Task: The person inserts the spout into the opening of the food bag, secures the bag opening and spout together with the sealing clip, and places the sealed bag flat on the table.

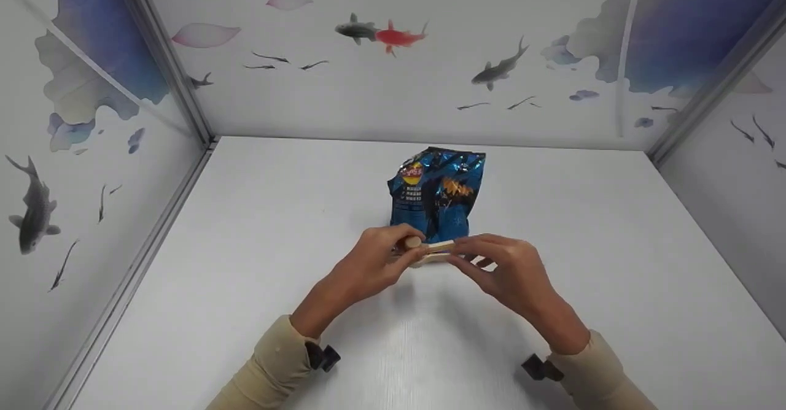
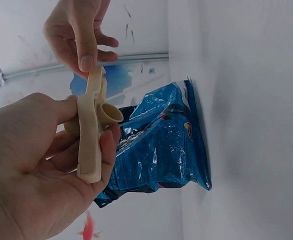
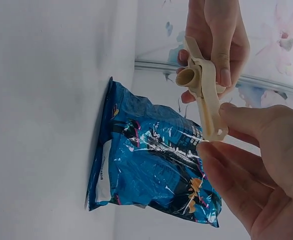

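Grey paint shapes a fish on the left wall, which meets the back wall at a metal post. A beige left sleeve reaches over the white table, with a small black camera at its cuff. Next comes the left hand, its thumb and fingers curled round the body of a cream plastic clip. On the clip, beside these fingers, a short round spout opens; the right wrist view shows a thin flat piece jutting from that end at an angle. The clip is held in front of the near part of a crinkled blue snack bag, which rests on the table; whether they touch, I cannot tell. The bag carries a red-and-yellow logo and, further right, an orange chip picture. Beyond it, a red fish decorates the back wall. To the right, the right hand pinches the clip's other end between thumb and fingertip. Another black camera sits by the beige right sleeve, and a blue-violet patch fills the back wall's upper right corner.
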The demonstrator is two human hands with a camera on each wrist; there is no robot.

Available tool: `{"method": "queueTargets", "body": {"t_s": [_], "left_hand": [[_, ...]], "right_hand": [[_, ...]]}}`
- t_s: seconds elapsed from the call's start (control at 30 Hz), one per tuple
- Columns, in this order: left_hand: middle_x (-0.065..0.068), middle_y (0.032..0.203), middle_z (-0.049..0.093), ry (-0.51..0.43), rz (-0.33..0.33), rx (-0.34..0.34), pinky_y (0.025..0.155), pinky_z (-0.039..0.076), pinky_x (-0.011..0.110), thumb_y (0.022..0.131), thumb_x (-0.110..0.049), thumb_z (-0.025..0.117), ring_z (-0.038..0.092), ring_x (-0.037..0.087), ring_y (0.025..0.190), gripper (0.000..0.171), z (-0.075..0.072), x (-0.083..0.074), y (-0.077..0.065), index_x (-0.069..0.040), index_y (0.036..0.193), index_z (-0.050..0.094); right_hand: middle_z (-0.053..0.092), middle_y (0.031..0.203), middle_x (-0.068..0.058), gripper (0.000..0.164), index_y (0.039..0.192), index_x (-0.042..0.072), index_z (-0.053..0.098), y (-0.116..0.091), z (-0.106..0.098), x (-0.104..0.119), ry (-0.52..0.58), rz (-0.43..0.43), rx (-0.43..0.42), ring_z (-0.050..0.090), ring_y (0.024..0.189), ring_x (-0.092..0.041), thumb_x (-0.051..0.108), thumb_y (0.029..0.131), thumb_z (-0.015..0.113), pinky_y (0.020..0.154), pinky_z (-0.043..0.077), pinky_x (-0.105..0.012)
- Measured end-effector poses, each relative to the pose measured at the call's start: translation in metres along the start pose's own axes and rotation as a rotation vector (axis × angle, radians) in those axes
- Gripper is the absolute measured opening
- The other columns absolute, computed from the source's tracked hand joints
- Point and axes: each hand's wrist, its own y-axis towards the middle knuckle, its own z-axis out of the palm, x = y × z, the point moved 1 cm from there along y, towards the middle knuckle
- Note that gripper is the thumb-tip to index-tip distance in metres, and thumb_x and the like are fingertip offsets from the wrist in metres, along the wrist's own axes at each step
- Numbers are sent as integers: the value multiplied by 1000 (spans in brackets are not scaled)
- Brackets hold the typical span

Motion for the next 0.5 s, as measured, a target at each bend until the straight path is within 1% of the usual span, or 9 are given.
{"method": "queueTargets", "body": {"t_s": [0.13,0.3,0.43,0.5], "left_hand": [[2,102,73,0,-13,-25,90,63,23,108,-29,70,67,12,94,24,1,2,0,-10,122,72],[1,101,72,7,-22,-28,87,61,20,107,-28,71,65,11,93,22,3,3,0,-11,120,73],[2,101,73,27,-16,-28,83,59,20,107,-28,71,63,11,91,21,4,3,1,-10,118,73],[2,101,74,36,-12,-31,82,59,20,107,-29,71,64,11,91,21,5,3,1,-10,117,74]], "right_hand": [[83,97,3,20,100,18,86,-1,0,4,-50,-3,17,78,80,-10,26,84,96,62,64,-26],[78,88,6,21,100,21,85,-4,0,10,-46,-5,100,71,72,-8,33,86,95,59,61,-23],[78,88,7,19,99,22,87,-5,1,15,-67,-50,170,68,73,-4,35,88,93,59,57,-19],[78,88,7,16,98,23,88,-6,1,17,-78,-77,182,67,75,-3,33,88,93,59,56,-17]]}}
